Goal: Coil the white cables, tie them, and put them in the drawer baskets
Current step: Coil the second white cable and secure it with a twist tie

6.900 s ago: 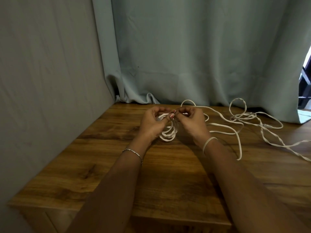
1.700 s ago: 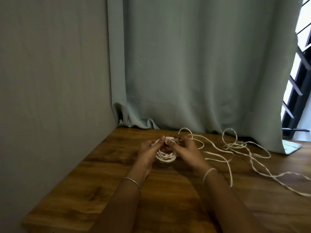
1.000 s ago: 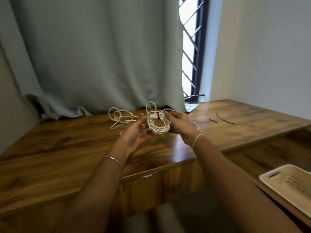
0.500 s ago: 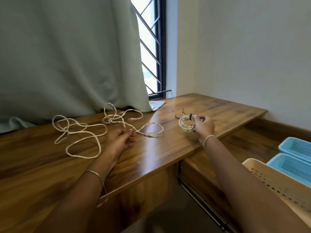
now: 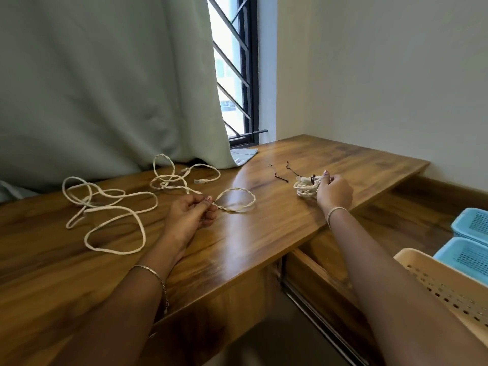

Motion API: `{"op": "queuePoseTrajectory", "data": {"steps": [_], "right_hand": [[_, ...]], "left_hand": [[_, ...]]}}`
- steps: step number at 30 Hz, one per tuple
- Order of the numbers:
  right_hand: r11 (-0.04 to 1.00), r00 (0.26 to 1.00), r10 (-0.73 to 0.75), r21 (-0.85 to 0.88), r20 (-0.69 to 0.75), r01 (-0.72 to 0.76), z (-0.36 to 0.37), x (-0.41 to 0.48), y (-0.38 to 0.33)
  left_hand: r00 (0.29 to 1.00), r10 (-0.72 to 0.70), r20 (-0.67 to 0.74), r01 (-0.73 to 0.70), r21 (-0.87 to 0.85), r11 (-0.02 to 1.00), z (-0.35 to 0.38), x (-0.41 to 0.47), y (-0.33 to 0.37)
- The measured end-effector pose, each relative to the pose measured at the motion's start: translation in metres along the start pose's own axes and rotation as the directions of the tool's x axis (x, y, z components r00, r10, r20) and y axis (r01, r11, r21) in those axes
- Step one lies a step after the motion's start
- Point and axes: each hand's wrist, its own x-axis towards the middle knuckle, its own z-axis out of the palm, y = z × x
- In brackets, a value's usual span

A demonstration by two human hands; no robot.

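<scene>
No writing, labels, brands or numbers can be read on anything in this view.

Wooden desk (image 5: 264, 233): loose cables (image 5: 111, 207) sprawled across its 9 o'clock half; twisted loop (image 5: 235, 200) at centre, touching the left hand (image 5: 190, 215) at its 9 o'clock end. Coiled bundle (image 5: 306, 187) toward 2 o'clock, under the right hand (image 5: 334, 192). Loose ties (image 5: 281, 171) just behind the bundle, at 11 o'clock of it. Curtain (image 5: 105, 88) behind the desk, its hem on the desktop. Open drawer (image 5: 396, 220) below the desk edge at 3 o'clock, with baskets (image 5: 467, 244) in it.
</scene>
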Motion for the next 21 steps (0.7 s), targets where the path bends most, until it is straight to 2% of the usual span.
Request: {"op": "queuePoseTrajectory", "data": {"steps": [7,9,12,15,21], "right_hand": [[0.98,0.996,-0.089,-0.182,-0.031,0.082,-0.003,-0.012,0.0],[0.926,0.978,-0.204,-0.332,-0.046,0.178,-0.004,-0.021,-0.004],[0.803,0.89,-0.455,-0.425,0.012,0.417,0.002,-0.043,-0.017],[0.727,0.803,-0.589,-0.37,0.096,0.578,0.015,-0.074,-0.043],[0.518,0.553,-0.811,-0.208,0.192,0.83,0.046,-0.149,-0.1]], "left_hand": [[0.997,0.042,-0.063,-0.041,0.011,0.999,-0.001,-0.008,0.003],[0.995,0.056,-0.086,-0.053,0.032,0.998,0.0,-0.009,0.002],[0.991,0.073,-0.113,-0.068,0.046,0.997,-0.006,-0.011,0.003],[0.988,0.085,-0.127,-0.08,0.046,0.996,-0.019,-0.016,0.01],[0.959,0.134,-0.249,-0.108,0.115,0.987,-0.074,-0.023,0.025]]}}
